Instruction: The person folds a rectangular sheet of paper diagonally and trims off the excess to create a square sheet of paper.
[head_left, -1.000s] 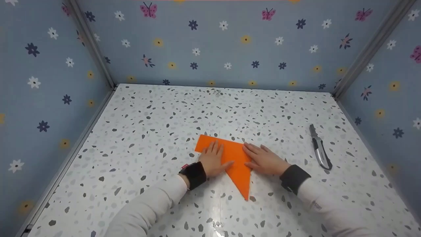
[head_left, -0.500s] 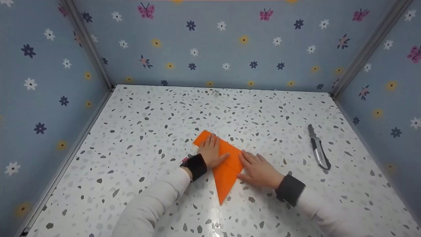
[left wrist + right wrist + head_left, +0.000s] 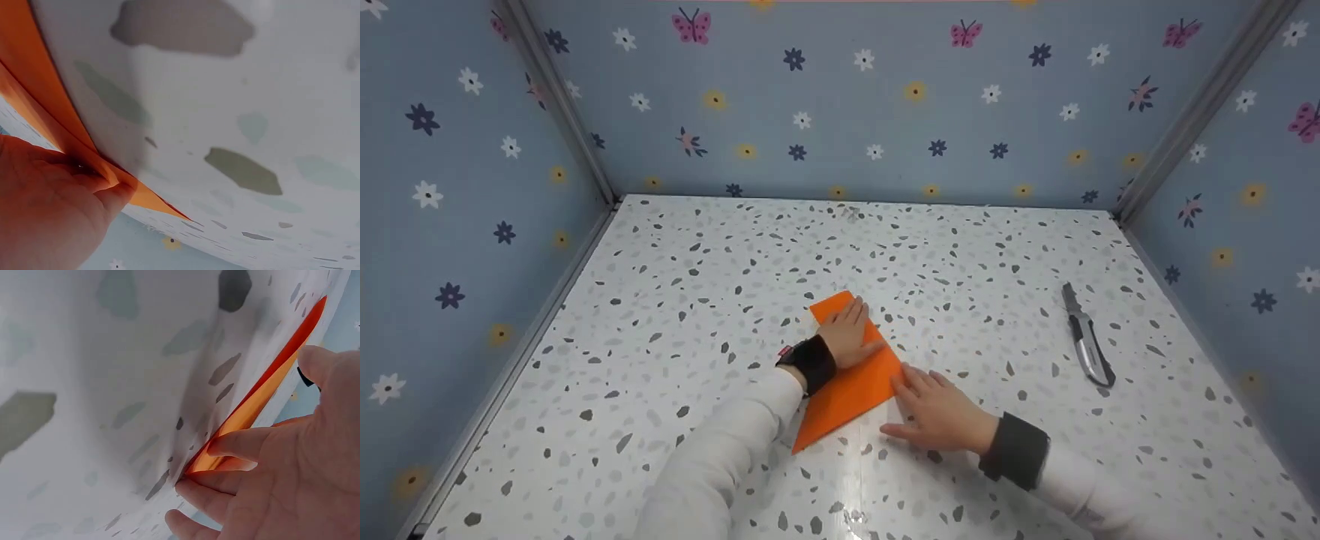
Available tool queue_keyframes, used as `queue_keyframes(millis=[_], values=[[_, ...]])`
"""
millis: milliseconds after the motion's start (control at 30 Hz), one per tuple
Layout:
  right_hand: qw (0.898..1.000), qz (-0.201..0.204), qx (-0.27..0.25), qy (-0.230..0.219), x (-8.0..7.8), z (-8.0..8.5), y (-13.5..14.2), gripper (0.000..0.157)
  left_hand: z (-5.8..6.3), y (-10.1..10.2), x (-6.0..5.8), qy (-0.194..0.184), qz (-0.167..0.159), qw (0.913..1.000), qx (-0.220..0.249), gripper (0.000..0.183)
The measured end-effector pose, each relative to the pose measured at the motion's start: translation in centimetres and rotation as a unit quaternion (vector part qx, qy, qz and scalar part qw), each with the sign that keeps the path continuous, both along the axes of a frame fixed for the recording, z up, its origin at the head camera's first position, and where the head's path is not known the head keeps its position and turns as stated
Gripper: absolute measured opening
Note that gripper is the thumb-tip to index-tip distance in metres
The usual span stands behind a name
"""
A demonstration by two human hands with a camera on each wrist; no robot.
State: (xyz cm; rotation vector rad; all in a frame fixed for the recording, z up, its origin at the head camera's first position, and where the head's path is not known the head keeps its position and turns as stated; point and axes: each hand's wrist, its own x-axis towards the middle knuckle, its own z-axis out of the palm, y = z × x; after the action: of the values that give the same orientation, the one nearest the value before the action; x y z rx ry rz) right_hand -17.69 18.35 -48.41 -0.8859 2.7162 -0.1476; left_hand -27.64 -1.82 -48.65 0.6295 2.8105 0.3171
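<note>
Of two hands, the right hand [image 3: 943, 412] is nearer the body, fingers extended, touching the right corner of one folded orange sheet [image 3: 851, 394]; this lies leftward on the counter [image 3: 720, 262], long axis running away, slightly rightward; the left hand [image 3: 846, 339], fingers straight, rests on it; one knife [image 3: 1084, 337] lies well apart, right.

Free tabletop [image 3: 780, 244] beyond orange paper [image 3: 856, 388], knife [image 3: 1086, 342] obstructing right side, walls [image 3: 840, 97] bounding three sides
</note>
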Motion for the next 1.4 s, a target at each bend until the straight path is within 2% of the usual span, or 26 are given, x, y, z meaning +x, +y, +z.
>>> queue_keyframes(millis=[233, 467, 667, 800, 867, 967, 1067, 1167, 1300, 1400], values=[[1.000, 0.002, 0.013, -0.028, 0.4, 0.3, -0.3, 0.090, -0.4, 0.4, -0.9, 0.008, -0.048, 0.9987, 0.014, 0.077], [0.999, 0.017, 0.013, -0.027, 0.7, 0.6, -0.3, 0.089, -1.2, 0.6, -1.9, 0.016, -0.109, 0.9934, 0.035, 0.074], [0.999, 0.018, 0.023, -0.033, 0.6, 1.0, -0.6, 0.086, -2.1, 1.1, -2.9, 0.024, -0.132, 0.9903, 0.034, 0.073], [0.999, 0.027, 0.023, -0.012, 0.2, 1.0, -0.5, 0.078, -1.7, 1.3, -3.0, 0.021, -0.139, 0.9895, 0.033, 0.072], [0.999, 0.041, 0.022, 0.022, -0.2, 0.7, -0.4, 0.070, -1.2, 1.2, -2.7, 0.023, -0.140, 0.9891, 0.039, 0.072], [0.994, 0.067, 0.023, 0.085, -1.1, 0.1, 0.0, 0.058, -1.1, 1.2, -2.8, 0.022, -0.136, 0.9894, 0.045, 0.074], [0.990, 0.077, 0.029, 0.114, -1.9, -0.4, 0.4, 0.054, -1.1, 1.1, -2.8, 0.021, -0.131, 0.9898, 0.050, 0.075], [0.993, 0.068, 0.026, 0.089, -2.8, -0.7, 0.8, 0.057, -1.1, 1.2, -2.8, 0.020, -0.127, 0.9908, 0.042, 0.078], [0.998, 0.052, 0.002, 0.036, -3.8, -0.7, 1.2, 0.059, -0.9, 1.3, -2.9, 0.038, -0.118, 0.9922, 0.010, 0.080], [0.998, 0.054, -0.019, 0.030, -4.4, -0.6, 1.5, 0.057, -0.7, 1.4, -3.1, 0.051, -0.110, 0.9925, -0.012, 0.080]])
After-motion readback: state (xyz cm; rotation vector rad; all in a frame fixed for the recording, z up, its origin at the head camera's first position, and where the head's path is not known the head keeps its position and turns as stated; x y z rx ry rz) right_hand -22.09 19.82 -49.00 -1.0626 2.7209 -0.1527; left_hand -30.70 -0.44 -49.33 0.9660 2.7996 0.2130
